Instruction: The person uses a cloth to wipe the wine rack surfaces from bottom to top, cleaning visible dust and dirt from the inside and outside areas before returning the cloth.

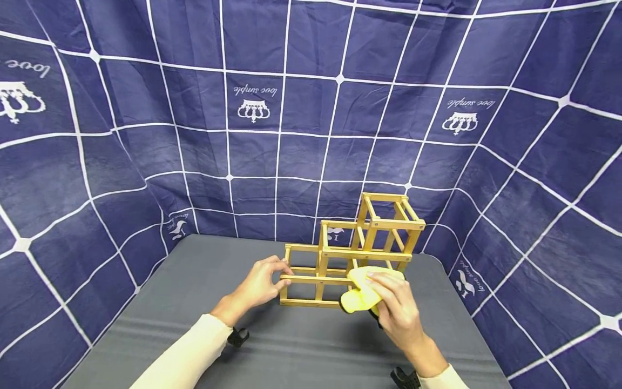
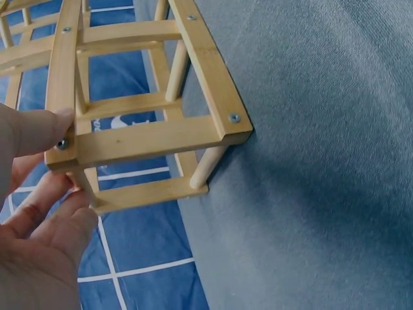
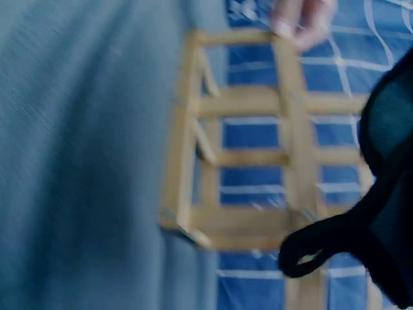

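A stepped rack of pale wooden bars (image 1: pixel 366 253) stands on the grey surface, its low end to the left. My left hand (image 1: pixel 262 281) holds that low end. In the left wrist view, the thumb lies on top of the corner of the rack (image 2: pixel 148 142) and the fingers reach below it. A yellow cloth with dark edging (image 1: pixel 359 300) is pinched in my right hand (image 1: pixel 400 310), in front of the rack's middle. The right wrist view is blurred; there the cloth's dark side (image 3: pixel 387 187) and a black loop show beside the rack.
The grey tabletop (image 1: pixel 311 346) extends in front of the rack. A blue sheet with white grid lines (image 1: pixel 301 156) hangs behind it and along both sides. Black straps (image 1: pixel 238 337) are on both wrists.
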A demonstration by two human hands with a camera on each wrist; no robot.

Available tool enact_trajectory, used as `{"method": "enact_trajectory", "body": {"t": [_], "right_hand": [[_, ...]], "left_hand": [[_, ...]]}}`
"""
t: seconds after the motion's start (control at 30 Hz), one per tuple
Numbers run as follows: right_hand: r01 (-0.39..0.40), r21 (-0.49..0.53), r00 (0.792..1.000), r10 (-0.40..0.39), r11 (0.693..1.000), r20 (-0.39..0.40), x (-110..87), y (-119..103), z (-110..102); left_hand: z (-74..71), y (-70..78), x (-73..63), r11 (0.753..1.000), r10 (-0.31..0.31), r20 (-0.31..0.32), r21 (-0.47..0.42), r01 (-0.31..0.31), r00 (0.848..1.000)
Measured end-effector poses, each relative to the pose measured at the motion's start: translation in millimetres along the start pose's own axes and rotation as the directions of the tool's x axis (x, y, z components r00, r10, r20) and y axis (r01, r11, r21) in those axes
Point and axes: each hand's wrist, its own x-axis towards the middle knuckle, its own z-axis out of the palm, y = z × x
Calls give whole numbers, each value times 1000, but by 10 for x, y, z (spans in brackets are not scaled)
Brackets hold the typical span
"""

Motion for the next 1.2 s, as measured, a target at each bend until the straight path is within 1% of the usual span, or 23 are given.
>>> {"method": "enact_trajectory", "body": {"t": [0.03,0.07,0.13,0.2,0.27,0.37,0.43,0.47,0.5,0.53,0.57,0.63,0.7,0.73,0.8,0.83,0.9,0.97,1.0,1.07,1.1,1.13,1.2], "right_hand": [[1,27,998,-3,1000,66,-59,-32,54],[-7,47,991,1,999,137,-125,-69,106],[-31,77,963,9,997,269,-267,-139,226],[-63,99,920,19,993,392,-400,-213,356],[-99,92,859,39,991,511,-510,-289,494],[-131,61,776,64,990,627,-615,-379,733],[-155,29,730,95,987,677,-658,-436,883],[-172,19,714,111,985,691,-676,-462,951],[-198,16,697,129,980,705,-687,-490,1009],[-243,24,674,151,970,723,-695,-519,1057],[-295,33,646,174,955,743,-700,-549,1097],[-404,51,586,216,913,781,-703,-608,1156],[-494,49,515,247,868,821,-698,-660,1191],[-524,38,479,257,851,839,-696,-681,1198],[-540,-1,412,265,842,872,-691,-721,1188],[-533,-15,383,257,846,887,-691,-737,1174],[-498,-41,327,231,866,916,-696,-770,1128],[-431,-49,283,187,901,941,-709,-807,1076],[-397,-47,265,164,917,950,-716,-824,1054],[-336,-36,238,122,941,964,-729,-851,1017],[-318,-28,226,105,948,968,-731,-857,998],[-306,-19,219,89,952,972,-730,-857,982],[-331,-5,203,77,943,976,-723,-846,961]], "left_hand": [[-11,-8,-5,1000,4,5,0,-4,1000],[-20,-13,-8,1000,9,8,2,-9,1000],[-31,-26,-17,1000,22,12,6,-22,1000],[-38,-33,-24,1000,27,16,10,-27,1000],[-48,-43,-31,1000,30,18,10,-30,999],[-71,-50,-28,999,34,14,16,-35,999],[-86,-51,-22,999,41,13,14,-41,999],[-89,-49,-20,999,42,12,13,-43,999],[-92,-45,-18,999,41,15,10,-41,999],[-91,-43,-20,999,41,19,5,-41,999],[-89,-40,-23,999,37,24,1,-37,999],[-84,-37,-33,1000,28,32,-4,-28,999],[-76,-33,-42,1000,23,36,-1,-23,999],[-73,-32,-46,1000,21,36,-1,-21,999],[-67,-29,-48,1000,21,34,2,-21,999],[-65,-27,-48,1000,22,32,3,-22,999],[-66,-23,-48,1000,19,30,0,-19,999],[-70,-23,-50,1000,18,29,-6,-17,999],[-75,-22,-51,1000,15,28,-8,-15,999],[-87,-27,-53,1000,9,29,-12,-8,1000],[-89,-26,-54,1000,6,29,-12,-5,1000],[-91,-24,-55,1000,7,27,-13,-6,1000],[-94,-22,-62,1000,10,20,-11,-10,1000]]}}
